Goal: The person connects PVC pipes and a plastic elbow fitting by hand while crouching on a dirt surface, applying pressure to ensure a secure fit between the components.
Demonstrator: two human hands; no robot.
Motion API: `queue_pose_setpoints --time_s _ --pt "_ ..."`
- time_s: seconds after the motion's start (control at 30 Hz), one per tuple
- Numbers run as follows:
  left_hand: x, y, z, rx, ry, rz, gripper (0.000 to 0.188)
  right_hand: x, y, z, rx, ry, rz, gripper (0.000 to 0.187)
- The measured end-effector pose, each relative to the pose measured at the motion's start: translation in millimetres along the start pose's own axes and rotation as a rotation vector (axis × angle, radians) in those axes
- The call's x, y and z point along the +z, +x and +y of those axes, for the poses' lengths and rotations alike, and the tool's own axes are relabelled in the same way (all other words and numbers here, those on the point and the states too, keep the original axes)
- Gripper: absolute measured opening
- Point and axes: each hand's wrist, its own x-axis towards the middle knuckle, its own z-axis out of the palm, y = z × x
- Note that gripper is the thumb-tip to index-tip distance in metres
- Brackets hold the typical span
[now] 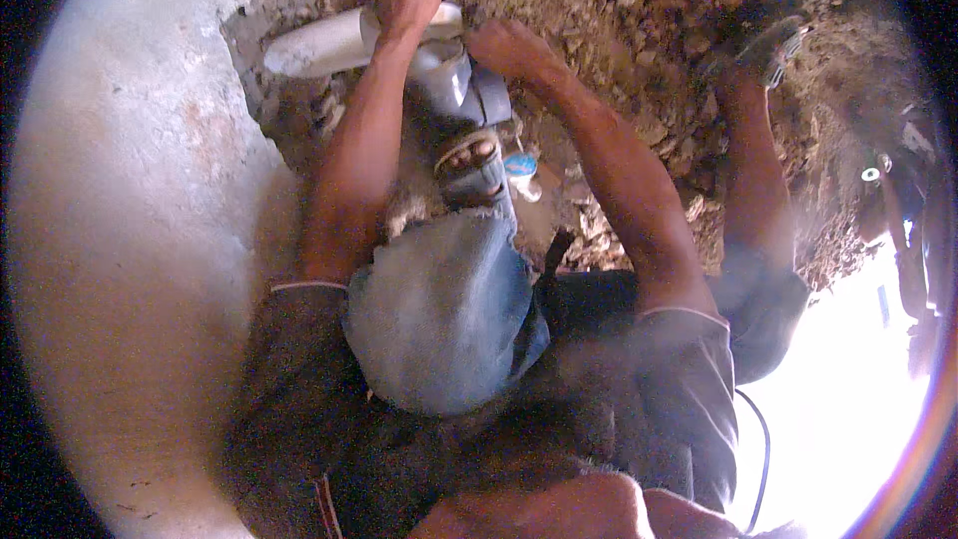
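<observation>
A pale pipe [324, 44] lies across the dug earth at the top, meeting a shiny grey pipe fitting [449, 90] with a wider collar. My left hand [411, 2] is closed over the pipe near where it meets the fitting. One of its digits points up, away from the pipe. Just right of the joint, my right hand [507, 48] has its fingers curled against the fitting's upper edge. The fingertips of both hands are partly hidden. Below the fitting is my sandalled foot [469, 158], close to its lower end.
A small blue-and-white round container [520, 166] sits beside my foot. Rubble and loose soil [629, 60] spread to the right. A pale rough wall or slab [140, 190] fills the left side. My other foot [773, 52] is braced at the upper right. A dark cable [766, 439] hangs at the lower right.
</observation>
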Motion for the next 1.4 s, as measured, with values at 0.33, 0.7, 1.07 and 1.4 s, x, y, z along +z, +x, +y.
queue_pose_setpoints --time_s 0.33,0.7,1.07,1.4 --pt "-13 -1 16 0.232 0.243 0.083 0.059 -22 0 -9 0.123 0.027 -0.136 0.018" --pt "-31 -17 20 -0.105 -0.177 -0.014 0.062 4 -4 8 0.100 0.150 -0.161 0.020" --pt "-23 -23 10 -0.077 -0.275 0.139 0.063 2 -23 13 -0.005 0.078 0.094 0.016" --pt "13 10 -44 0.434 0.429 0.212 0.038 9 -38 24 -0.102 -0.147 0.188 0.023"
